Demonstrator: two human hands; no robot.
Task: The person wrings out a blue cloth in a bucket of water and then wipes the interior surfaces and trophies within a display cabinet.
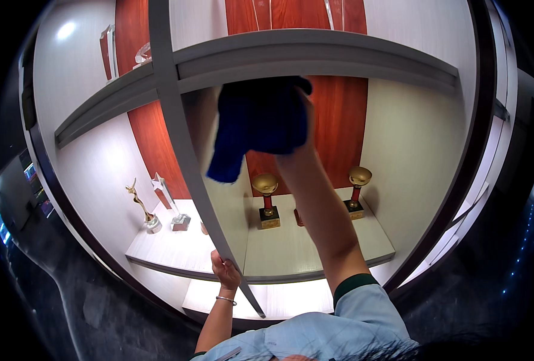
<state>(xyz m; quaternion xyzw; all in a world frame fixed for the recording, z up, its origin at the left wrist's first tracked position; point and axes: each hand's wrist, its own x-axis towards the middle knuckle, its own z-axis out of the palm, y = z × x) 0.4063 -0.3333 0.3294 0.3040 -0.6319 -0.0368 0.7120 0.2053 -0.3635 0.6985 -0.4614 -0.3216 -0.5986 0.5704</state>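
A dark blue cloth is in my right hand, raised against the underside of a grey shelf edge. The cloth covers most of that hand, so its fingers are hidden. Lower down, my left hand grips the front edge of the grey vertical divider, close to the lower shelf. Two gold cup trophies stand in the right compartment: one left of my right forearm, another partly behind it. A small red object shows beside the forearm, mostly covered.
Left of the divider stand a gold figurine trophy and a clear star trophy. A crystal award sits on the upper left shelf. Dark upright framing borders the cabinet at right. Dark floor lies below.
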